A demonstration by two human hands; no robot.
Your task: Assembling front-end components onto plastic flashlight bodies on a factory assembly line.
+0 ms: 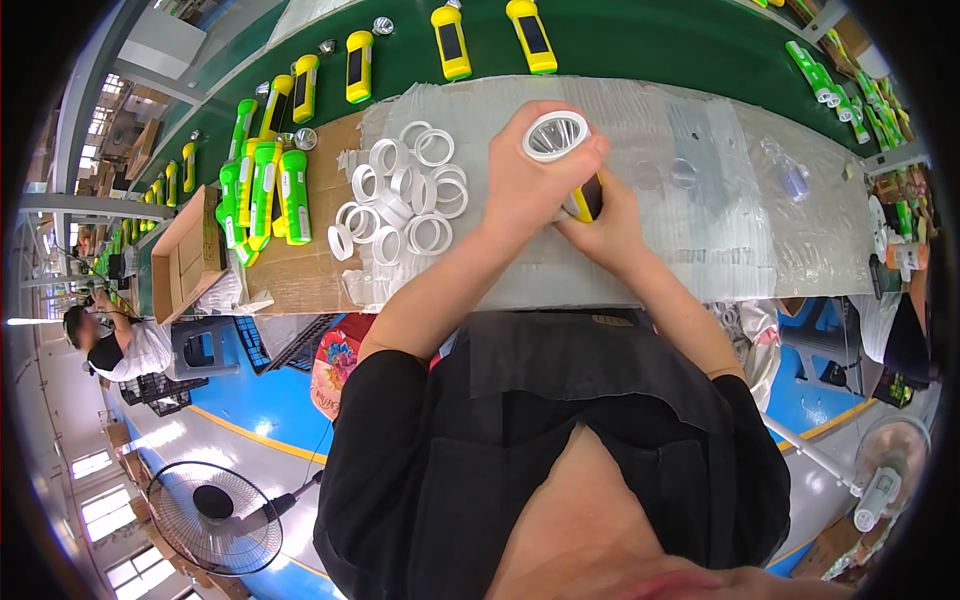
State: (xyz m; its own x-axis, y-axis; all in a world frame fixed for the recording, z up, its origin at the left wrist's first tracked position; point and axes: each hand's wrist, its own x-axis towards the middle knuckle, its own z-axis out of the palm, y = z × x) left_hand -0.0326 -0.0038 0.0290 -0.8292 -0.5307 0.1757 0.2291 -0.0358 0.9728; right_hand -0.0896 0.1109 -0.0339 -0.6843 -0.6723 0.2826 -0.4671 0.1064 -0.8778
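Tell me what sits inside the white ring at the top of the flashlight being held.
Inside the white ring sits a shiny silver reflector cone, narrowing toward the middle. The left hand wraps the head below it, so most of the yellow flashlight is covered.

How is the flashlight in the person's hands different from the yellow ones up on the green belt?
The held flashlight is gripped by both hands, left hand and right hand; the belt flashlights lie alone, untouched. The held one points its shiny round head up at the camera; the belt ones lie flat, showing their dark side panels. Fingers hide most of the held one; the belt ones show fully. Both are yellow.
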